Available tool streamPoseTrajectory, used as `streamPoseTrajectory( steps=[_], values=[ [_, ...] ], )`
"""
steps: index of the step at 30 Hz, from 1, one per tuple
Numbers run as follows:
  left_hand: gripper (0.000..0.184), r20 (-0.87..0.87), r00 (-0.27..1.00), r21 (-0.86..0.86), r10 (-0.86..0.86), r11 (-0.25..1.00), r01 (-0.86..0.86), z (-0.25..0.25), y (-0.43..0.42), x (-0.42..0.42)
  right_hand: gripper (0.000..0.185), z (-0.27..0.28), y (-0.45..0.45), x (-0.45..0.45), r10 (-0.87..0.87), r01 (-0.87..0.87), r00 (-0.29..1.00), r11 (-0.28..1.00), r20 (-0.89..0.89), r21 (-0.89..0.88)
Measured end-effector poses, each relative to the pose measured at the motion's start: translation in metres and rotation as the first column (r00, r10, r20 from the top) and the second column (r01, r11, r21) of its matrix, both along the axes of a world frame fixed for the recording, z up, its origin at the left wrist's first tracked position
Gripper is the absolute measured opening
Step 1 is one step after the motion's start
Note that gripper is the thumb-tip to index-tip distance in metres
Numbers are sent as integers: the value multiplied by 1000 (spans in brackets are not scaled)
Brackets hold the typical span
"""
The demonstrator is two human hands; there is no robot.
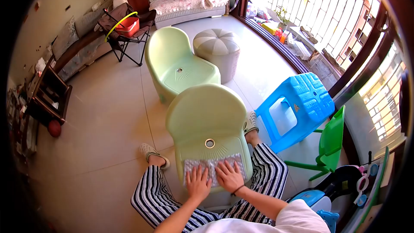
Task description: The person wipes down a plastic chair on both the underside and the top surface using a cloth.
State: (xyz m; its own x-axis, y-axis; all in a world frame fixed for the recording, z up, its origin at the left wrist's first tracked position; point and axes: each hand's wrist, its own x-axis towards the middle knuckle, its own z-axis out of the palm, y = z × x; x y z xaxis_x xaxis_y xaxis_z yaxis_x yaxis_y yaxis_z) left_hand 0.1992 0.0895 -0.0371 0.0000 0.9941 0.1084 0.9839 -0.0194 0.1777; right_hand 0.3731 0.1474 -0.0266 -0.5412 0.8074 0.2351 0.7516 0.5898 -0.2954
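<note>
Across the front of a pale green plastic chair's seat (233, 144) lies a flat, greyish, shiny sheet (236, 160) with a bumpy texture; it resembles bubble wrap. My left hand (199, 183) rests flat on its left half, fingers stretched forward. On the right half lies my right hand (229, 175), palm down, fingers spread, a dark band round the wrist. Neither hand grips anything. The chair stands between my knees, with its rounded backrest (206, 110) on the far side. A metal-rimmed hole (210, 143) sits in the seat beyond the sheet.
Behind stands a second pale green chair (172, 56) beside a round pouf (217, 49). To the right are a blue plastic stool (297, 108) and a small green chair (331, 144). A folding chair (125, 34) holds a red basket (128, 27). A sofa (187, 6) lines the back.
</note>
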Motion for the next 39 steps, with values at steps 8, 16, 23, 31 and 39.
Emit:
streamPoseTrajectory(
  steps=[8,16,23,31,39],
  values=[
    [51,105,994,-50,-17,999,22,12,-71,-3,45,10,-53,5,72,-69,997,990,21,-122],
    [54,35,995,2,90,996,-90,-6,40,-30,43,-29,76,-37,182,-182,983,983,-24,-5],
    [50,-45,996,94,77,993,-72,-27,114,-13,42,-31,129,-19,8,-6,1000,995,-18,100],
    [47,19,998,85,-65,994,63,-19,65,29,37,-9,40,21,-228,227,974,971,11,74],
    [46,93,964,-17,-249,968,251,14,-15,36,39,3,-55,37,-300,301,953,954,32,-10]
  ],
)
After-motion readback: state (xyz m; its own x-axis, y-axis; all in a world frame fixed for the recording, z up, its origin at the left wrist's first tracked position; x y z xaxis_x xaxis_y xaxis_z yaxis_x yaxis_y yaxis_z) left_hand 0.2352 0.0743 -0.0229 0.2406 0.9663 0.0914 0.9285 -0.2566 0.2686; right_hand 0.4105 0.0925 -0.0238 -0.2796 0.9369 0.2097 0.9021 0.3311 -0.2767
